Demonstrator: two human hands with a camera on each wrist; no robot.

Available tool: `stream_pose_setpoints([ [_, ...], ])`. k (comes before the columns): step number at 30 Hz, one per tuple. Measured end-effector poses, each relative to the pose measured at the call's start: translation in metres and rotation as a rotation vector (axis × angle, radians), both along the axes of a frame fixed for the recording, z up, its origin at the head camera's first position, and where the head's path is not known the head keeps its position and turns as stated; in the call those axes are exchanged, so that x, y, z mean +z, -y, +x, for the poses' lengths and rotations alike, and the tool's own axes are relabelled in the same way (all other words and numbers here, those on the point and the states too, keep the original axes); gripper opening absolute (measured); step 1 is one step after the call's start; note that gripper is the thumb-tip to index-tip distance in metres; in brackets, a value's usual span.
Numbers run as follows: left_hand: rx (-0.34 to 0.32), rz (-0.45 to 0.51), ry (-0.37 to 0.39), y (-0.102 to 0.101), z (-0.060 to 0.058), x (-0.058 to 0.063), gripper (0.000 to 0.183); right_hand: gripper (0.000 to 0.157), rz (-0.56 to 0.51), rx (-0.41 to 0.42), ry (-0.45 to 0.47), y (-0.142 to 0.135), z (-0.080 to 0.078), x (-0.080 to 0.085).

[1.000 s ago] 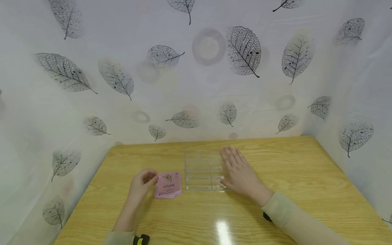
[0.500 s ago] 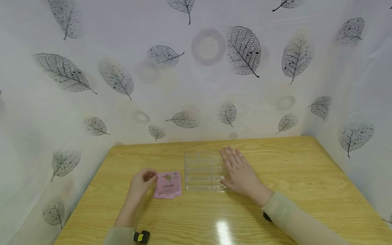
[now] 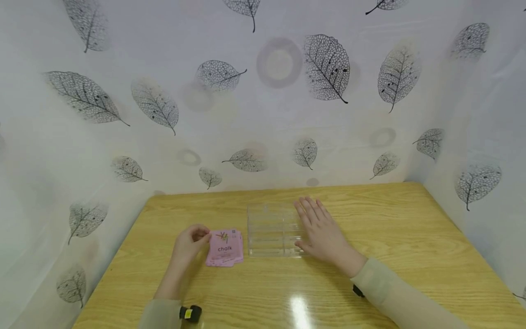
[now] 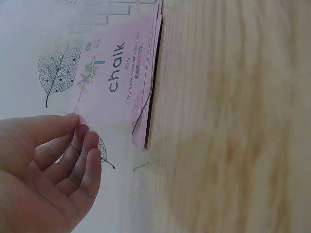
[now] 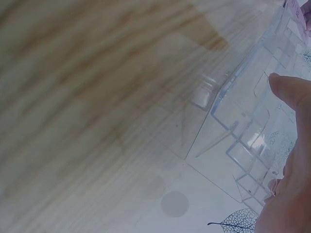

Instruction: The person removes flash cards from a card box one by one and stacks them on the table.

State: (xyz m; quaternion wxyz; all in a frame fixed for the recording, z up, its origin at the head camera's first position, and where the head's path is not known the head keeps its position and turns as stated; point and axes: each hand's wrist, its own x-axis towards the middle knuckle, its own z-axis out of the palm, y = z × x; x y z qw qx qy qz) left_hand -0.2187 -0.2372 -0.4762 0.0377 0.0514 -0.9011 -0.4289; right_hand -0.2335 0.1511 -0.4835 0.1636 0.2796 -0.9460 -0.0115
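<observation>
My left hand [image 3: 190,247] pinches the upper left corner of a pink flashcard [image 4: 111,73] between thumb and fingers. This top card reads "chalk", with drawn coloured sticks beside the word. Its pinched edge is raised off the other pink cards [image 4: 141,133] of the small stack below. To the right of the stack stands a clear plastic organizer [image 3: 266,234] with stepped compartments. My right hand [image 3: 324,235] rests with straight fingers over the organizer's right side, covering part of it. In the right wrist view its thumb lies along the clear organizer [image 5: 243,131].
A wooden table [image 3: 255,292] holds everything. White sheeting [image 3: 246,114] printed with dark leaves closes off the back and both sides. Each wrist wears a black device, such as the left one [image 3: 191,314].
The left hand has shifted slightly upward, and the top chalk card has tilted and slid a little left over the stack. The right hand and the organizer have stayed in place.
</observation>
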Motion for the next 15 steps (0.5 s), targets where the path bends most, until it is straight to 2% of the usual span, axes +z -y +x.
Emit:
stream_pose_setpoints([
  [15, -0.006, -0.036, -0.015, 0.0071, -0.0074, -0.0054, 0.015, 0.114, 0.004, -0.004, 0.005, -0.0002, -0.0005, -0.0003],
])
